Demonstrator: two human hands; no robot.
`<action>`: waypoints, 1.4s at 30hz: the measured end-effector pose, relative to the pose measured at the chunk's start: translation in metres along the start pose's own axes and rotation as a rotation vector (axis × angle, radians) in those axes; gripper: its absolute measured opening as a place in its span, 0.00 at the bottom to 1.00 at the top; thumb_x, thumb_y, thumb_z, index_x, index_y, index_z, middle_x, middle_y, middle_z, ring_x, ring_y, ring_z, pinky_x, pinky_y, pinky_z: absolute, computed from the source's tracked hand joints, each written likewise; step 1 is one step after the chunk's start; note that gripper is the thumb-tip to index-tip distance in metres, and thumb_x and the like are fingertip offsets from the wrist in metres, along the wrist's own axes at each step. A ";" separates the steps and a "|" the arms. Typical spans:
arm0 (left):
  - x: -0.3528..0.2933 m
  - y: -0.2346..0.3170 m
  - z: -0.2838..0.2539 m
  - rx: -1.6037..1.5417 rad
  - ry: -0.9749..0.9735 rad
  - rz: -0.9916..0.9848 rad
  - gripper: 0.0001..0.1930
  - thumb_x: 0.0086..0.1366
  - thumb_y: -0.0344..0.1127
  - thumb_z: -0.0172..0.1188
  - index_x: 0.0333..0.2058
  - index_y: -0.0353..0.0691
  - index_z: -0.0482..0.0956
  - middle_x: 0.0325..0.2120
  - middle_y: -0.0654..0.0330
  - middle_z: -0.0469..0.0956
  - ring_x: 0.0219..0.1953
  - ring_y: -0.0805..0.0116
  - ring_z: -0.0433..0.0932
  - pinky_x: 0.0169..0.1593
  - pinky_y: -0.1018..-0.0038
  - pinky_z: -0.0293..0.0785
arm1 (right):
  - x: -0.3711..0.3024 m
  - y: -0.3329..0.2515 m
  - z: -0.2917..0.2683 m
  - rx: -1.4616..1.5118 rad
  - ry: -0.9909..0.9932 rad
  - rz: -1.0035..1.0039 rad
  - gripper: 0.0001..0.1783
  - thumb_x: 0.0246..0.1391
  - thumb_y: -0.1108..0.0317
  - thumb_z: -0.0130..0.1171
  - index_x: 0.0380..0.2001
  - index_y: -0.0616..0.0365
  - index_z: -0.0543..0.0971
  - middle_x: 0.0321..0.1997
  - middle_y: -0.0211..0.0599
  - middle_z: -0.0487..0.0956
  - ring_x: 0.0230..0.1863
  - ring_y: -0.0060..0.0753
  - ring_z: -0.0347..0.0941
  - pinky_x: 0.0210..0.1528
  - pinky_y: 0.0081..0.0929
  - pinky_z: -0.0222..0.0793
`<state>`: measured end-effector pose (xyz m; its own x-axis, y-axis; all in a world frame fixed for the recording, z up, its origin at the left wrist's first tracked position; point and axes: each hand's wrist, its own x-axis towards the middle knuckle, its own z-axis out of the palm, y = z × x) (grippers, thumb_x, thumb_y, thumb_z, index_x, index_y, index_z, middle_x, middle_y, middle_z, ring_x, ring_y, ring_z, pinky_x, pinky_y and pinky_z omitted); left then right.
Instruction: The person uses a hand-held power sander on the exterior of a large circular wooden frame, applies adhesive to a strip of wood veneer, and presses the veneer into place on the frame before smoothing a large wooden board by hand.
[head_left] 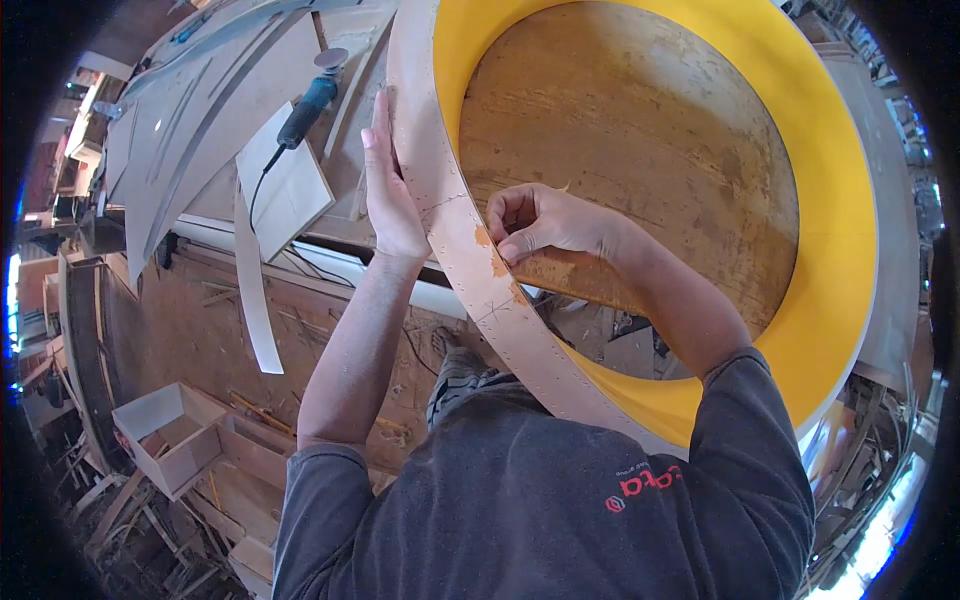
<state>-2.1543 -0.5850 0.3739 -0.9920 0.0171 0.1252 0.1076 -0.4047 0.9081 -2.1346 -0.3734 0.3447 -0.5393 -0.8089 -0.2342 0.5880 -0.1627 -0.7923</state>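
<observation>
A large round ring (428, 130) stands on its edge in front of me, its outer band pale wood dotted with fasteners and its inside lined in bright yellow (838, 200). My left hand (395, 200) lies nearly flat along the outer band, fingers stretched upward. Bent over the band's near edge, my right hand (545, 228) has its thumb and fingers drawn together in a pinch; whatever is between them is hidden. Just by the right thumb, ragged orange-brown patches (498, 264) mark the band. Through the ring shows a worn brown wooden surface (630, 140).
On the bench to the left lies a corded angle grinder (308, 110) beside a pale board (285, 185). A thin white strip (258, 310) hangs off the bench edge. Open wooden boxes (180, 480) and scrap wood sit on the floor at lower left.
</observation>
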 end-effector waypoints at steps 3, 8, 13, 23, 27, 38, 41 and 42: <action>0.002 -0.004 -0.008 0.020 -0.003 0.018 0.38 0.82 0.58 0.27 0.77 0.35 0.44 0.77 0.52 0.47 0.79 0.60 0.46 0.79 0.64 0.41 | 0.000 -0.004 0.004 0.029 -0.002 0.022 0.10 0.56 0.73 0.74 0.36 0.55 0.79 0.36 0.28 0.84 0.39 0.24 0.83 0.45 0.23 0.81; 0.002 -0.004 -0.004 -0.081 -0.004 -0.001 0.38 0.82 0.59 0.28 0.77 0.34 0.44 0.77 0.52 0.48 0.78 0.60 0.47 0.78 0.64 0.41 | -0.001 -0.005 0.003 -0.011 0.014 0.038 0.11 0.56 0.73 0.74 0.35 0.56 0.79 0.36 0.29 0.84 0.38 0.24 0.83 0.44 0.24 0.82; -0.002 0.005 0.004 -0.134 0.022 -0.019 0.40 0.81 0.62 0.29 0.77 0.35 0.44 0.77 0.51 0.49 0.78 0.60 0.48 0.78 0.64 0.42 | -0.004 -0.015 0.008 -0.085 0.074 0.148 0.12 0.55 0.71 0.74 0.35 0.57 0.78 0.36 0.31 0.84 0.37 0.24 0.83 0.42 0.25 0.83; 0.001 -0.009 -0.011 0.201 0.140 0.374 0.39 0.80 0.60 0.26 0.72 0.31 0.58 0.72 0.47 0.59 0.76 0.55 0.54 0.78 0.59 0.39 | -0.008 -0.013 0.014 -0.078 0.104 0.168 0.12 0.57 0.66 0.74 0.33 0.57 0.78 0.33 0.31 0.84 0.34 0.25 0.83 0.39 0.26 0.85; 0.010 -0.002 -0.025 0.504 -0.009 0.725 0.38 0.80 0.58 0.25 0.67 0.30 0.67 0.61 0.46 0.75 0.72 0.56 0.63 0.78 0.51 0.34 | -0.008 -0.012 0.020 0.009 0.116 0.194 0.13 0.57 0.65 0.74 0.33 0.57 0.78 0.33 0.32 0.84 0.34 0.26 0.84 0.39 0.29 0.85; -0.006 0.049 0.005 0.900 -0.801 0.780 0.37 0.79 0.59 0.27 0.59 0.42 0.82 0.26 0.64 0.86 0.59 0.61 0.80 0.77 0.41 0.16 | -0.018 -0.008 0.022 -0.043 0.153 0.177 0.18 0.58 0.58 0.75 0.34 0.56 0.76 0.33 0.35 0.84 0.33 0.29 0.85 0.37 0.31 0.87; -0.003 0.046 0.006 0.879 -0.796 0.763 0.35 0.78 0.59 0.29 0.60 0.44 0.81 0.24 0.65 0.85 0.57 0.61 0.80 0.77 0.40 0.17 | -0.020 -0.005 0.022 -0.037 0.149 0.179 0.17 0.58 0.58 0.74 0.33 0.55 0.76 0.33 0.36 0.84 0.32 0.29 0.85 0.36 0.31 0.86; -0.002 0.046 0.007 0.878 -0.803 0.764 0.35 0.78 0.59 0.29 0.60 0.44 0.81 0.24 0.65 0.85 0.57 0.61 0.80 0.77 0.40 0.17 | -0.021 -0.005 0.022 -0.042 0.141 0.190 0.17 0.58 0.58 0.74 0.32 0.55 0.75 0.33 0.35 0.84 0.32 0.29 0.84 0.35 0.30 0.86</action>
<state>-2.1468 -0.5969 0.4181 -0.3966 0.6842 0.6121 0.8941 0.1367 0.4265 -2.1132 -0.3680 0.3657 -0.5016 -0.7354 -0.4556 0.6629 0.0116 -0.7486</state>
